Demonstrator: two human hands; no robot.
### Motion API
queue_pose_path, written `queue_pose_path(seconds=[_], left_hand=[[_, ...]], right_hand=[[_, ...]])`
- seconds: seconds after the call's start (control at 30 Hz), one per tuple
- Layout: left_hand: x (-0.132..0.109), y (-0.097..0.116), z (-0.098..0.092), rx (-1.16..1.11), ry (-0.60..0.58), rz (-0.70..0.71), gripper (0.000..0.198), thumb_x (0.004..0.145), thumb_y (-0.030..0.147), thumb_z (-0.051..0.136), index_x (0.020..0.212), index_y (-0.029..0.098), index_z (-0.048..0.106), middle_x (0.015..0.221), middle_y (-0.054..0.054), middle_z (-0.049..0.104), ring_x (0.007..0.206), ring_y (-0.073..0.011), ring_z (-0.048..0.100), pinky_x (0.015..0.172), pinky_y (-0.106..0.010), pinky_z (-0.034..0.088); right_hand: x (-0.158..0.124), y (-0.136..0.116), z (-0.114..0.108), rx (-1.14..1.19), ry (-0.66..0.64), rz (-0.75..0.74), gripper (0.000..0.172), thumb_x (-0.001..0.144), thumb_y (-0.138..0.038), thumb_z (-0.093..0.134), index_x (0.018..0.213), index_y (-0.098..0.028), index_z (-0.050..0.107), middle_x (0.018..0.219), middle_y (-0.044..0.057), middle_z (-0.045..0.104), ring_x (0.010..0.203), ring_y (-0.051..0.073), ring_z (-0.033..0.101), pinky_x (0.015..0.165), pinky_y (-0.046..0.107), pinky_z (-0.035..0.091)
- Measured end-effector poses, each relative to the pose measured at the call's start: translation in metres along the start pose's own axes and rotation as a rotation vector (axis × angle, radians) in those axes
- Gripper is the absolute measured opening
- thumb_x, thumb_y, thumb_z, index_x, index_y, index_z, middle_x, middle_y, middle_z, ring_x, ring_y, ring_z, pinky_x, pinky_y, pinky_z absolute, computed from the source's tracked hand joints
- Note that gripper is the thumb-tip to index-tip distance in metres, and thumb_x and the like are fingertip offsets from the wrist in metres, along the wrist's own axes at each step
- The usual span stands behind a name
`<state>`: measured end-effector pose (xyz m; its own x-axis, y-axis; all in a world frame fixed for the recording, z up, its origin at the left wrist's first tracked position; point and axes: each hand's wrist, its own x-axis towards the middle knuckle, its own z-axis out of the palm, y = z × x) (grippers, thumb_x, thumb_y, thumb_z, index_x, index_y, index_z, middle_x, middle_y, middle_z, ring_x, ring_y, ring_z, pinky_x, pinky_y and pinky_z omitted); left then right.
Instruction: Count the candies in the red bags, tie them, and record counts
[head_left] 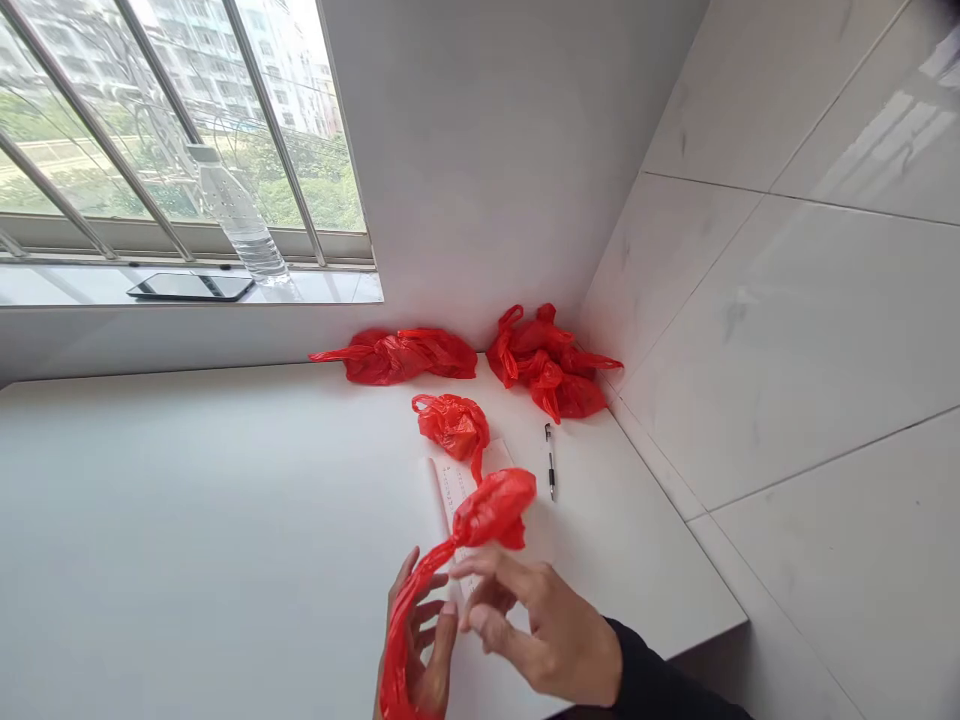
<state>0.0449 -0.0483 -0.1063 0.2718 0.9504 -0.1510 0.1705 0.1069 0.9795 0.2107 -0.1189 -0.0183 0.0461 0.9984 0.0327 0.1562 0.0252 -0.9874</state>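
Note:
A red plastic bag (pixel 495 508), its upper part drawn into a long twisted strip, extends from my left hand. My left hand (pixel 431 645) has the strip lying across it; its fingers are curved and apart, with the lower part of the hand cut off by the frame. To its right, my right hand (pixel 544 630) hovers with bent fingers and the thumb apart from the index finger, close below the bag's bulge. Under the bag and hands lies a white paper booklet (pixel 437 490) with print, partly covered. Another small red bag (pixel 454 425) sits at its top edge.
Two crumpled red bags, a left one (pixel 409 357) and a right one (pixel 547 365), lie along the wall. A pen (pixel 551 465) rests right of the booklet on the white table (pixel 187 530). The windowsill holds a water bottle (pixel 251 235) and a phone (pixel 191 288). A tiled wall (pixel 825 330) borders the right.

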Motion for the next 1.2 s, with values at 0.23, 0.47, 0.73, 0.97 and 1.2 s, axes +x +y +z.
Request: queue_pose_path(seconds=[0.23,0.47,0.73,0.97,1.2], left_hand=[[-0.005,0.016,0.015,0.082,-0.167,-0.117,0.062,0.092,0.062,0.055,0.147,0.039,0.039,0.134,-0.007,0.059,0.11,-0.0269,0.066,0.087,-0.043,0.057],[-0.004,0.025,0.006,0.08,-0.285,0.009,0.051,0.095,0.053,0.056,0.141,0.035,0.045,0.116,-0.006,0.065,0.104,-0.024,0.068,0.092,-0.042,0.058],[-0.013,0.031,0.007,0.227,-0.329,0.151,0.054,0.093,0.046,0.063,0.144,0.033,0.049,0.135,-0.008,0.063,0.131,-0.0294,0.057,0.11,-0.048,0.048],[-0.005,0.024,0.015,0.252,-0.285,0.181,0.028,0.098,0.045,0.056,0.122,0.033,0.062,0.114,-0.003,0.067,0.106,-0.0208,0.064,0.096,-0.039,0.052],[0.011,0.026,0.047,0.367,-0.329,0.388,0.025,0.096,0.037,0.059,0.119,0.033,0.068,0.115,-0.003,0.068,0.114,-0.0247,0.055,0.099,-0.044,0.047]], right_hand=[[-0.01,0.062,-0.026,-0.579,0.337,0.163,0.047,0.093,-0.023,0.055,0.14,-0.027,0.054,0.111,0.009,0.061,0.102,0.026,0.063,0.094,0.048,0.054],[-0.017,0.044,-0.036,-0.261,0.369,0.111,0.018,0.103,-0.035,0.047,0.098,-0.025,0.061,0.093,0.003,0.059,0.085,0.02,0.059,0.083,0.039,0.051],[-0.024,0.053,-0.039,0.553,0.404,0.253,0.023,0.101,-0.048,0.049,0.103,-0.026,0.055,0.096,0.003,0.062,0.088,0.021,0.063,0.079,0.039,0.055],[-0.042,0.068,-0.05,0.112,0.667,0.216,0.029,0.102,-0.051,0.048,0.121,-0.029,0.053,0.112,0.004,0.061,0.104,0.021,0.06,0.099,0.04,0.047],[-0.036,0.051,-0.048,-0.233,0.533,0.205,0.026,0.095,-0.046,0.063,0.11,-0.025,0.061,0.105,0.005,0.069,0.096,0.024,0.064,0.09,0.04,0.052]])
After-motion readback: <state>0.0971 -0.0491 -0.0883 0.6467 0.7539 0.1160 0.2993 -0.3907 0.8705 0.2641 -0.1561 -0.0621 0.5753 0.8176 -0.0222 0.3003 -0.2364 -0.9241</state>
